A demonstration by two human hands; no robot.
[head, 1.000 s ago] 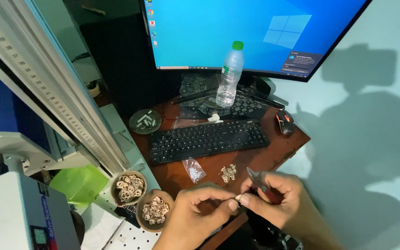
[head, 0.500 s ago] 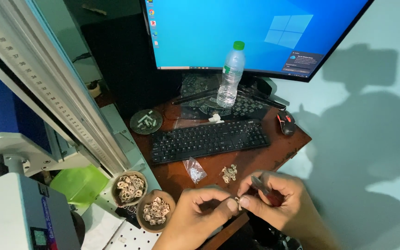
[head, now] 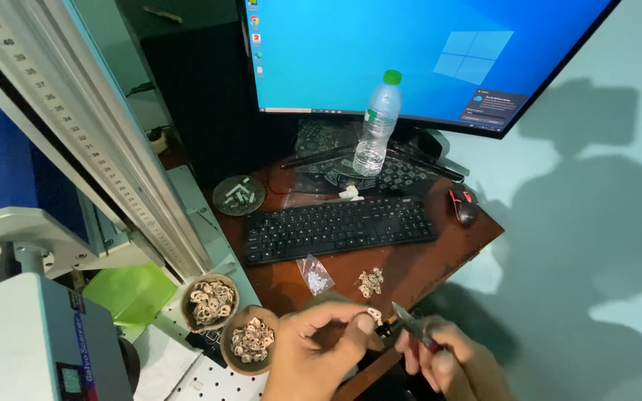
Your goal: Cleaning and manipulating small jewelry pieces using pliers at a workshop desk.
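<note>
Between thumb and forefinger of the left hand (head: 319, 349) sits a small pale ring piece (head: 374, 314), pinched shut at the fingertips and held above the near edge of the brown desk (head: 440, 256). Just right of this pinch, the right hand (head: 443, 356) is closed around small pliers (head: 409, 327), whose dark tips point at the piece; whether the tips touch it cannot be told. Risk: the piece is tiny and held by its edge only, so a sideways push from the tips would likely flip it out of the pinch and off the desk edge below. Pose: the left wrist is bent inward with its other fingers curled; the right hand lies lower, knuckles up, tool angled up and left. Beyond the pinch lies a loose heap of pieces (head: 370, 281) beside a small clear bag (head: 314, 274). Left of it stand two wooden bowls (head: 229, 318) filled with similar pieces.
</note>
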